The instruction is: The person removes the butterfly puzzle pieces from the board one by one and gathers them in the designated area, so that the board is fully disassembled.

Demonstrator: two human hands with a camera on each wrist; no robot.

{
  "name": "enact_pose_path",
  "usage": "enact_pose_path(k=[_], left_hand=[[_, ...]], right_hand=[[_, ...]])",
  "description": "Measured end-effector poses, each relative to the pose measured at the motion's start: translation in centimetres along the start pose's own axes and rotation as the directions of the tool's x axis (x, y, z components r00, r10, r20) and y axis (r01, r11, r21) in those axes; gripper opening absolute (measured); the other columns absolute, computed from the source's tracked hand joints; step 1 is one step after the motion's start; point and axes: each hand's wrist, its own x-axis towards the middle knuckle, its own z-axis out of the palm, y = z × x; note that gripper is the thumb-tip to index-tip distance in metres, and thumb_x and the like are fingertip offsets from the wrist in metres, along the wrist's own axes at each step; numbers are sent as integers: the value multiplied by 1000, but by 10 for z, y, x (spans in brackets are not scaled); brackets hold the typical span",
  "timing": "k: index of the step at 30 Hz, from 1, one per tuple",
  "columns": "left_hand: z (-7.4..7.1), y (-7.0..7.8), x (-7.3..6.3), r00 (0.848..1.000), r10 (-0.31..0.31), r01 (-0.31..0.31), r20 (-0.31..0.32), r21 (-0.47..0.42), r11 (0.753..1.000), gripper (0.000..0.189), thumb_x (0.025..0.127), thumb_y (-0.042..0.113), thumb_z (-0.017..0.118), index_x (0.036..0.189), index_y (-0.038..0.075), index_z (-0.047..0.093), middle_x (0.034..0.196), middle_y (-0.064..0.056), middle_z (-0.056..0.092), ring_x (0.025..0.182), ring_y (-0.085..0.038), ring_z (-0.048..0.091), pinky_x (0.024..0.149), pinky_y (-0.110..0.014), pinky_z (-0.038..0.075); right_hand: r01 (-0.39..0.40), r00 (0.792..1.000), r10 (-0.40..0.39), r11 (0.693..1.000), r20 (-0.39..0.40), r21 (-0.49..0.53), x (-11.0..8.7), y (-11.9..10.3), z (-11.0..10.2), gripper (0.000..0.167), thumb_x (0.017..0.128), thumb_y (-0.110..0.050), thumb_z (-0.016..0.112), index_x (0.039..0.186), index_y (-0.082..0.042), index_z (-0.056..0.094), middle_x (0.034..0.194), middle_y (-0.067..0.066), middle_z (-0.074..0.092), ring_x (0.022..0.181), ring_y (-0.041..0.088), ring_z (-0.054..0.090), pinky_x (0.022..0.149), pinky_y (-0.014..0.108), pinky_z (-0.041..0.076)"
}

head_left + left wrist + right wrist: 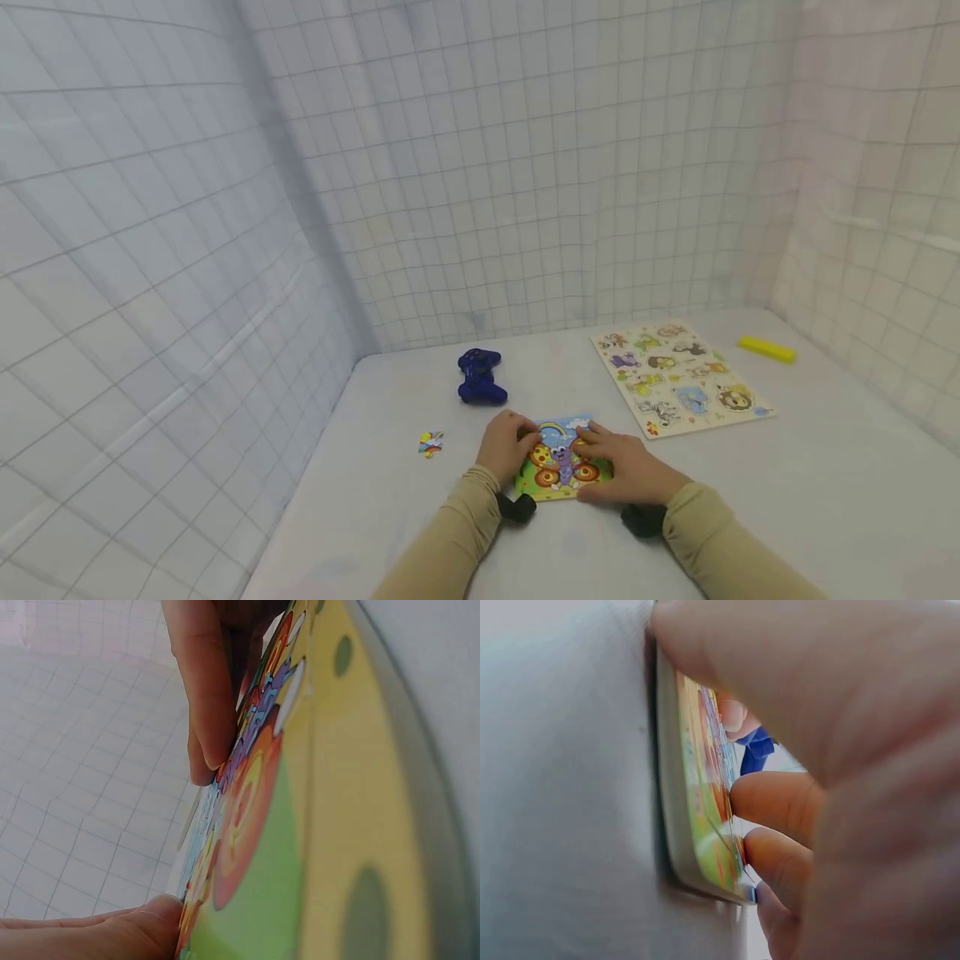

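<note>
A butterfly jigsaw puzzle (564, 467) in a yellow-green frame lies flat on the white table. Over its left part is my left hand (510, 447), fingertips touching the picture near the butterfly's left wing. My right hand (633, 468) is spread across the right side. Its fingers rest on the right wing, while the thumb lies along the near edge. In the left wrist view, a left digit (142, 930) presses on the picture, with right-hand fingers (206, 697) beyond it. The right wrist view has the right thumb (720, 645) at the puzzle's edge.
A loose puzzle piece (431, 443) with a sun and rainbow lies to the left. Behind the puzzle sits a blue game controller (481, 377). An animal peg-puzzle board (678, 379) and a yellow bar (767, 349) are farther right. Grid-patterned curtains (525, 183) enclose the table.
</note>
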Motion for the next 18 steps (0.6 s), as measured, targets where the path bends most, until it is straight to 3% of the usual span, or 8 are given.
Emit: enact_pose_path(k=[8,18], left_hand=[[2,0,2,1000,-18,18,2,9,1000,8,97,22,72,99,15,76,92,4,64,86,-10,57,82,-32,49],[-1,4,3,1000,16,-16,-16,8,1000,11,99,21,69,107,15,75,98,3,75,91,-13,64,87,-36,52]], right_hand=[[-29,999,28,1000,28,6,2,-1,0,77,85,-58,78,142,-9,62,160,12,45,151,45,32,114,72,30],[-21,1000,21,1000,23,2,3,1,-1,78,84,-60,77,142,-10,63,160,11,45,152,43,31,114,72,29]])
